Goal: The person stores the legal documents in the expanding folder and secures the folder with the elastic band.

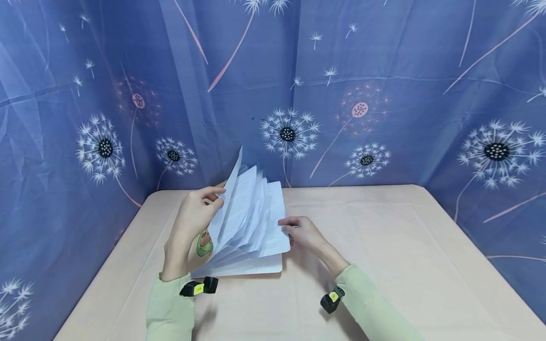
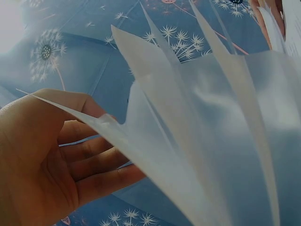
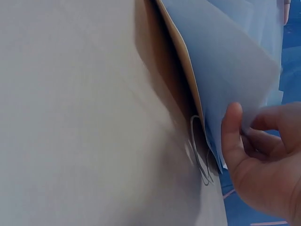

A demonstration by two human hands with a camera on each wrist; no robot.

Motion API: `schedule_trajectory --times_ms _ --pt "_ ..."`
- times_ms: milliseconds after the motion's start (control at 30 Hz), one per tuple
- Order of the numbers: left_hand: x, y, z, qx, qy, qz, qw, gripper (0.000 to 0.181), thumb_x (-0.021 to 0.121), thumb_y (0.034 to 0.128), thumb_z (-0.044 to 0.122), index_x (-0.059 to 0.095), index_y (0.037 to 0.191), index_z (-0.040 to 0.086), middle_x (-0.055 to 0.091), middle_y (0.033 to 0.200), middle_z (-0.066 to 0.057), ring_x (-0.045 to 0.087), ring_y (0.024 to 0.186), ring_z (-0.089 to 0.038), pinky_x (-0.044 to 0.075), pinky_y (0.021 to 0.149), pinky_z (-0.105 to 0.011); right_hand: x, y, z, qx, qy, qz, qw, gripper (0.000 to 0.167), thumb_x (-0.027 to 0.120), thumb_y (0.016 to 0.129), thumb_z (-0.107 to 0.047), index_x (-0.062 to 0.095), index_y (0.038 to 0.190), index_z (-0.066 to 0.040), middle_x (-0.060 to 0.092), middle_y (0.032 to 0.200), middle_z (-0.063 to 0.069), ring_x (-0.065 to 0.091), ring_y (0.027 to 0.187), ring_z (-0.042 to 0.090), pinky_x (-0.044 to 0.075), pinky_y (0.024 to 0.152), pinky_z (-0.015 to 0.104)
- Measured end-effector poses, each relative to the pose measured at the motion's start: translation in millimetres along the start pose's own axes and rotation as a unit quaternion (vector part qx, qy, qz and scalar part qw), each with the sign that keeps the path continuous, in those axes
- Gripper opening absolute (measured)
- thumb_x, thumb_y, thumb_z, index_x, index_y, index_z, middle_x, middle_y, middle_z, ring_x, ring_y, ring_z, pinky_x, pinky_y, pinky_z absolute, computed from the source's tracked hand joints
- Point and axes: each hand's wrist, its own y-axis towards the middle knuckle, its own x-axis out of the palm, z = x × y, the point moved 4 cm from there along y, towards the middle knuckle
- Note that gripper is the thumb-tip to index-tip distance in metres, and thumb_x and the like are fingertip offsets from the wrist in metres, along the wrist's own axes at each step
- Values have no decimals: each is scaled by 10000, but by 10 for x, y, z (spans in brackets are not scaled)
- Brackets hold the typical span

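Note:
An open book with a fan of raised white printed pages lies on the left part of the table. My left hand pinches an upright page between thumb and fingers at the book's left side. At the opposite side, my right hand holds the edge of a page between thumb and fingertips. Below the left hand, part of a green and brown printed picture shows on the cover. The tan back cover stands slightly off the table in the right wrist view.
A thin looped cord hangs by the cover's edge. Pale cloth covers the table. Blue curtains with dandelion prints enclose its back and sides. Black wrist cameras sit over the green sleeves.

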Motion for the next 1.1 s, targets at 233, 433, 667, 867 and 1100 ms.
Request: schedule_trajectory --times_ms 233,433,667,867,1100 --pt "5 -1 -8 -3 -8 -7 10000 359 542 926 216 700 1246 170 683 944 -50 594 724 -204 451 595 -342 69 -1 -31 -325 292 -533 9976 358 613 907 -35 642 1247 74 660 764 32 545 550 86 485 531 231" --pt "19 12 -1 -28 10 -35 10000 375 538 918 218 695 1255 166 685 955 -55 583 701 -209 446 571 -338 114 24 -59 -698 30 -495 9963 330 648 880 -60 687 1188 51 724 927 73 594 721 48 506 648 197" --pt "51 8 4 -154 -23 -156 9998 376 533 927 223 682 1271 193 675 1004 -57 561 673 -219 431 510 -332 240 100 -64 -672 -402 -532 9955 319 675 866 -70 699 1161 49 702 1017 159 578 795 65 496 681 209" --pt "74 12 27 -160 60 -147 9997 372 532 923 223 687 1261 199 678 991 -48 547 642 -213 421 513 -325 347 132 -108 -740 -488 -455 9950 207 670 823 -14 737 1008 49 717 872 123 551 688 29 464 618 190" --pt "88 9 46 -106 129 -164 9997 380 534 919 215 689 1264 172 685 963 -37 558 640 -204 429 543 -335 434 144 -185 -950 -833 -280 9916 97 678 798 -6 724 875 33 704 799 91 542 669 29 449 598 173"
